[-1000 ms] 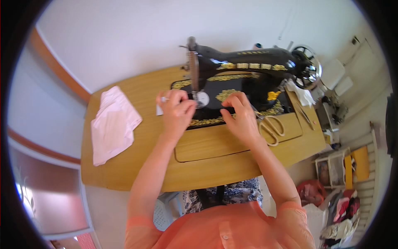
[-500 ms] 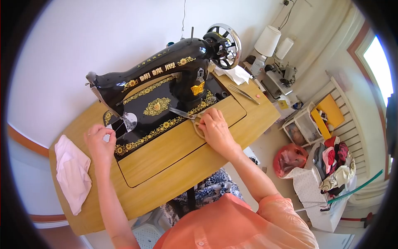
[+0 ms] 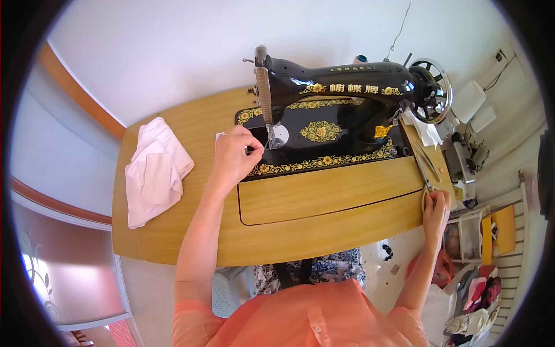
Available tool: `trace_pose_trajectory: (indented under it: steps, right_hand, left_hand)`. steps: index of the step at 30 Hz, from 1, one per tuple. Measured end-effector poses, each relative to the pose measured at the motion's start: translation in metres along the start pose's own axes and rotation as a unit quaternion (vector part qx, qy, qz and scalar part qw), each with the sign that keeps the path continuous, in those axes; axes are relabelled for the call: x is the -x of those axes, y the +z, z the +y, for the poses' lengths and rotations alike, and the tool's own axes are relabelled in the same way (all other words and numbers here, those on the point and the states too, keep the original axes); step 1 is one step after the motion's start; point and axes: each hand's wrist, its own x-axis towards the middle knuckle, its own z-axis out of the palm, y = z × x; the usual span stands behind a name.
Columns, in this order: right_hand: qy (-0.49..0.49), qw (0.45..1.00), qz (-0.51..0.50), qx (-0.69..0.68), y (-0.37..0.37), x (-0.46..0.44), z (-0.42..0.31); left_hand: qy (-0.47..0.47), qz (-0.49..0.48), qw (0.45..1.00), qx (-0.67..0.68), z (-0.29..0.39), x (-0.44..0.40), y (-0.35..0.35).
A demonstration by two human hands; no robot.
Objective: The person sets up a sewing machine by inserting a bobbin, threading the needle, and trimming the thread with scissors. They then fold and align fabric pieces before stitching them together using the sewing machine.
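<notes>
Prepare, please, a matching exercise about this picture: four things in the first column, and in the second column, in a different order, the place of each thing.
Things
1. Pale pink cloth
2. Scissors
3. Handwheel
4. Left hand

Places
A. At the right end of the black sewing machine
B. Beside the machine's needle end
C. On the left part of the wooden table
D. In the fingers of the right hand, near the table's right edge

Right pairs: 1-C, 2-D, 3-A, 4-B
</notes>
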Motion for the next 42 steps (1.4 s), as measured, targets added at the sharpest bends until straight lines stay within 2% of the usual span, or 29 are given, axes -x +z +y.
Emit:
trace_pose_trajectory:
  steps: [3, 5, 6, 9, 11, 13, 15, 17, 20, 23, 26, 29, 32, 34, 37, 40, 41, 42]
  right_hand:
    - [-0.017, 0.999, 0.026, 0.007, 0.002, -0.003, -0.011]
    - [-0.030, 0.997, 0.066, -0.007, 0.004, -0.010, -0.047]
    - [-0.080, 0.995, 0.042, -0.032, 0.003, -0.014, -0.066]
    - [-0.063, 0.977, -0.057, -0.197, 0.009, -0.031, -0.114]
    - [-0.089, 0.976, 0.056, -0.193, 0.010, -0.063, -0.121]
    - [-0.112, 0.965, 0.204, -0.121, -0.004, -0.117, -0.107]
    - [-0.090, 0.951, 0.285, -0.082, -0.012, -0.170, -0.100]
    - [-0.143, 0.952, 0.268, -0.025, -0.001, -0.228, -0.068]
    - [0.030, 0.997, 0.035, -0.062, 0.012, -0.277, -0.059]
    - [-0.036, 0.994, 0.078, -0.070, 0.018, -0.277, -0.062]
    - [-0.027, 0.996, 0.057, -0.059, 0.013, -0.272, -0.061]
    - [-0.081, 0.991, 0.095, -0.056, 0.011, -0.256, -0.059]
    - [-0.008, 0.980, 0.149, -0.132, 0.009, -0.202, -0.075]
    - [-0.011, 0.973, 0.183, -0.143, 0.032, -0.174, -0.045]
    - [0.008, 0.954, 0.089, -0.286, 0.071, -0.131, -0.024]
    - [0.122, 0.918, 0.103, -0.362, 0.072, -0.145, -0.005]
    - [0.115, 0.909, 0.163, -0.366, 0.061, -0.162, -0.015]
    - [0.085, 0.905, 0.157, -0.387, 0.040, -0.174, -0.036]
  left_hand:
    - [0.025, 0.020, 0.999, 0.023, -0.009, 0.000, 0.010]
    - [0.021, 0.024, 0.999, 0.029, -0.014, 0.000, 0.014]
    - [0.019, 0.025, 0.999, 0.032, -0.015, 0.000, 0.015]
    - [0.013, 0.025, 0.999, 0.017, -0.008, 0.000, 0.009]
    - [0.023, 0.012, 1.000, 0.002, -0.011, 0.000, 0.009]
    - [0.026, 0.010, 1.000, -0.002, -0.013, 0.002, 0.010]
    - [0.026, 0.016, 1.000, 0.005, -0.010, 0.002, 0.012]
    - [0.017, 0.016, 0.999, 0.025, -0.007, 0.002, 0.013]
    - [0.006, 0.012, 0.999, 0.043, -0.006, 0.002, 0.014]
    - [0.008, 0.014, 0.999, 0.045, -0.010, 0.002, 0.015]
    - [0.009, 0.012, 0.999, 0.048, -0.008, 0.002, 0.015]
    - [0.020, 0.022, 0.999, 0.042, -0.007, 0.001, 0.015]
    - [0.047, 0.063, 0.997, 0.028, -0.020, 0.001, 0.029]
    - [0.090, 0.099, 0.991, -0.002, -0.030, -0.001, 0.040]
    - [0.082, 0.118, 0.990, -0.001, -0.028, -0.001, 0.045]
    - [0.078, 0.125, 0.989, 0.000, -0.026, -0.001, 0.046]
    - [0.074, 0.124, 0.990, 0.005, -0.025, -0.002, 0.046]
    - [0.069, 0.122, 0.990, 0.010, -0.026, -0.001, 0.046]
